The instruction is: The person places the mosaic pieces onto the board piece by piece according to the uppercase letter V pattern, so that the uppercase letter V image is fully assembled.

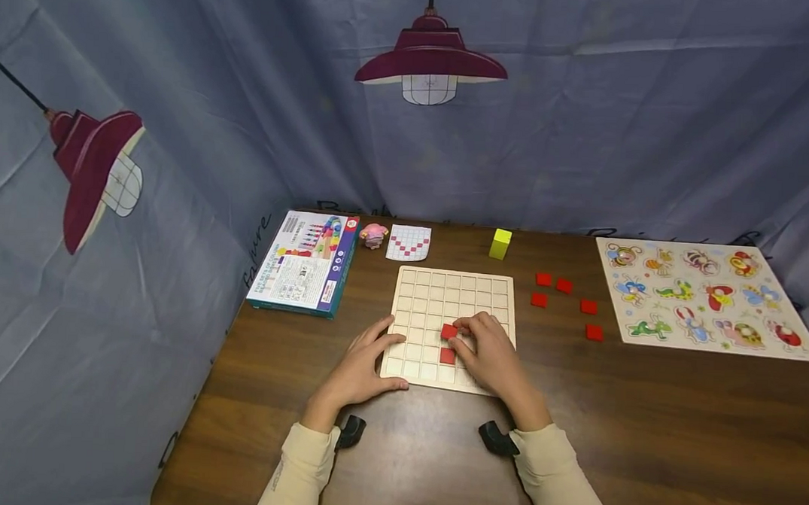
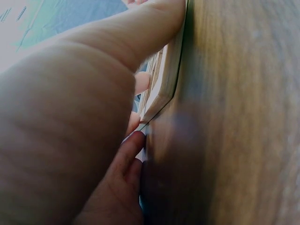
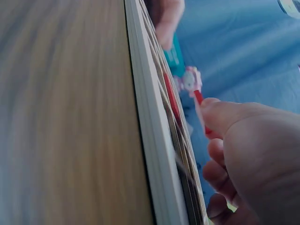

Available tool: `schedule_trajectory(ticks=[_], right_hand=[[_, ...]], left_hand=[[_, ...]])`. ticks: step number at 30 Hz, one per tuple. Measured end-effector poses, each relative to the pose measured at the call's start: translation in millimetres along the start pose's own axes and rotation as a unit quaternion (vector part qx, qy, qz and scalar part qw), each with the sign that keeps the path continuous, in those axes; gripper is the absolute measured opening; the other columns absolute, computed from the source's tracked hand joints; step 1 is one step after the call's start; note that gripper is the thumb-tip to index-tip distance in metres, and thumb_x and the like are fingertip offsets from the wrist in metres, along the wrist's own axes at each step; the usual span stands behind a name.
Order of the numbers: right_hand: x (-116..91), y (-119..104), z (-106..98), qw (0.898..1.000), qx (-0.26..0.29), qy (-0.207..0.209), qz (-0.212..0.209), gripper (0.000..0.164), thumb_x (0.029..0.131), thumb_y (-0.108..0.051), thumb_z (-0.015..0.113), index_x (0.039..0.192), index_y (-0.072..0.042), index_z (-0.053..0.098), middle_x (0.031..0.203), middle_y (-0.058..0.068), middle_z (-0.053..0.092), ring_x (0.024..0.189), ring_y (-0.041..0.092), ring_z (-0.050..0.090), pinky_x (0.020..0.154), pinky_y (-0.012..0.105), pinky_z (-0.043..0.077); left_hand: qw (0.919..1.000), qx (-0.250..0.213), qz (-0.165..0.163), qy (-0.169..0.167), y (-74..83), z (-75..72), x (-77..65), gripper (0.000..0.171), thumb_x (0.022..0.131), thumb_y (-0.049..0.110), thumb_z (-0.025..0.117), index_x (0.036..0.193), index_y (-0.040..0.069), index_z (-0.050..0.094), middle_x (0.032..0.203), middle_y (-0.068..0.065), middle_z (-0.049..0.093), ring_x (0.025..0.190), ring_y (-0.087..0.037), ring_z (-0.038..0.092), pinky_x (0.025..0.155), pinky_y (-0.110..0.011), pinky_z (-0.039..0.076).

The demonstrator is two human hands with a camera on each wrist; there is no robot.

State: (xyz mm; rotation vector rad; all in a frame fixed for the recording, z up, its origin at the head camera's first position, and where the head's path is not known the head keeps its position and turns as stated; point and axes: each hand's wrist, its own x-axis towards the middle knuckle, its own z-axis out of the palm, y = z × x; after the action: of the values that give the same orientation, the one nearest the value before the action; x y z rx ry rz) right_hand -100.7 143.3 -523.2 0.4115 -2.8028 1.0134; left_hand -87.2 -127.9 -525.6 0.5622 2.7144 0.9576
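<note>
A pale wooden grid board (image 1: 419, 374) lies on the table in front of me. My left hand (image 1: 362, 367) rests against its near left corner, thumb on the near side and fingers spread along the left side; in the left wrist view fingertips (image 2: 142, 82) show at the board's edge. Over the grid, my right hand (image 1: 498, 358) pinches a red square tile (image 1: 448, 331) between thumb and fingers. The right wrist view shows this tile (image 3: 198, 97) tilted and raised off the board. Another red tile (image 1: 447, 356) sits in a square nearer to me.
Several loose red tiles (image 1: 539, 300) lie right of the board. Behind it are a pattern card (image 1: 408, 243), a pink figurine (image 1: 373, 235) and a yellow-green block (image 1: 500, 244). A box (image 1: 302, 263) lies at the left, an insect puzzle board (image 1: 711, 296) at the right.
</note>
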Motion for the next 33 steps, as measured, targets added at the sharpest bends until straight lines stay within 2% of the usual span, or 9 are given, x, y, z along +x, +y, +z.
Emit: schedule_trajectory(ticks=[5, 10, 17, 23, 25, 28, 30, 33], right_hand=[[5, -13, 13, 0.999, -0.031, -0.02, -0.018, 0.027, 0.09, -0.023, 0.078, 0.111, -0.007, 0.072, 0.096, 0.003, 0.062, 0.088, 0.02, 0.052, 0.08, 0.037, 0.045], [4, -21, 21, 0.997, -0.062, -0.034, -0.024, 0.023, 0.09, -0.023, 0.079, 0.107, -0.009, 0.074, 0.091, 0.001, 0.061, 0.081, 0.017, 0.047, 0.074, 0.033, 0.041], [10, -27, 22, 0.997, -0.075, -0.005, -0.017, 0.019, 0.087, -0.02, 0.08, 0.102, -0.01, 0.076, 0.085, 0.0, 0.059, 0.08, 0.018, 0.05, 0.075, 0.036, 0.042], [6, -22, 11, 0.999, -0.048, -0.009, 0.011, 0.025, 0.088, -0.026, 0.08, 0.108, -0.011, 0.077, 0.092, 0.002, 0.066, 0.088, 0.022, 0.058, 0.081, 0.04, 0.047], [5, -12, 1, 0.999, -0.028, 0.011, 0.022, 0.028, 0.089, -0.026, 0.079, 0.111, -0.009, 0.076, 0.093, 0.003, 0.066, 0.089, 0.023, 0.058, 0.081, 0.041, 0.047], [1, 13, -19, 0.997, -0.012, 0.07, 0.04, 0.028, 0.091, -0.022, 0.077, 0.113, -0.006, 0.075, 0.088, 0.004, 0.063, 0.082, 0.021, 0.056, 0.074, 0.037, 0.046], [-6, 34, -32, 0.992, -0.014, 0.114, 0.057, 0.025, 0.092, -0.019, 0.076, 0.112, -0.004, 0.074, 0.083, 0.005, 0.059, 0.076, 0.02, 0.052, 0.068, 0.033, 0.041], [-23, 65, -52, 0.98, -0.036, 0.174, 0.091, 0.027, 0.092, -0.018, 0.076, 0.112, -0.001, 0.072, 0.08, 0.007, 0.056, 0.073, 0.02, 0.049, 0.066, 0.03, 0.036]], left_hand=[[1.0, 0.006, 0.003, 0.007, 0.2, -1.8, -1.0, 0.078, 0.077, 0.05, 0.087, 0.144, 0.022, 0.057, 0.169, -0.001, 0.028, 0.155, -0.03, 0.027, 0.123, -0.06, 0.027], [1.0, 0.002, -0.003, -0.004, 0.2, -0.6, -5.0, 0.078, 0.077, 0.05, 0.087, 0.143, 0.021, 0.057, 0.168, -0.001, 0.029, 0.155, -0.031, 0.028, 0.123, -0.06, 0.028], [0.9999, 0.001, 0.008, 0.01, 0.4, -1.9, -1.1, 0.076, 0.078, 0.05, 0.086, 0.142, 0.022, 0.058, 0.168, -0.002, 0.029, 0.155, -0.031, 0.028, 0.123, -0.059, 0.028], [0.9999, 0.005, 0.011, -0.006, 1.8, -1.6, 2.1, 0.077, 0.078, 0.051, 0.086, 0.143, 0.021, 0.057, 0.169, -0.002, 0.027, 0.155, -0.031, 0.027, 0.123, -0.059, 0.026], [0.9998, 0.004, 0.018, -0.001, 1.9, -1.7, 4.7, 0.077, 0.078, 0.05, 0.086, 0.143, 0.02, 0.057, 0.169, -0.002, 0.027, 0.155, -0.032, 0.028, 0.123, -0.06, 0.027], [0.9998, 0.003, 0.02, 0.008, 1.7, -2.1, 5.8, 0.077, 0.078, 0.049, 0.087, 0.143, 0.021, 0.057, 0.169, -0.002, 0.028, 0.155, -0.031, 0.027, 0.123, -0.059, 0.027], [0.9999, 0.001, 0.014, 0.007, 1.6, -2.1, 4.3, 0.077, 0.077, 0.049, 0.087, 0.143, 0.021, 0.057, 0.169, -0.001, 0.027, 0.155, -0.03, 0.027, 0.123, -0.059, 0.027], [0.9999, -0.005, 0.011, 0.003, 1.0, -1.3, 0.4, 0.077, 0.077, 0.048, 0.087, 0.142, 0.02, 0.058, 0.169, -0.003, 0.028, 0.156, -0.031, 0.026, 0.123, -0.06, 0.027]])
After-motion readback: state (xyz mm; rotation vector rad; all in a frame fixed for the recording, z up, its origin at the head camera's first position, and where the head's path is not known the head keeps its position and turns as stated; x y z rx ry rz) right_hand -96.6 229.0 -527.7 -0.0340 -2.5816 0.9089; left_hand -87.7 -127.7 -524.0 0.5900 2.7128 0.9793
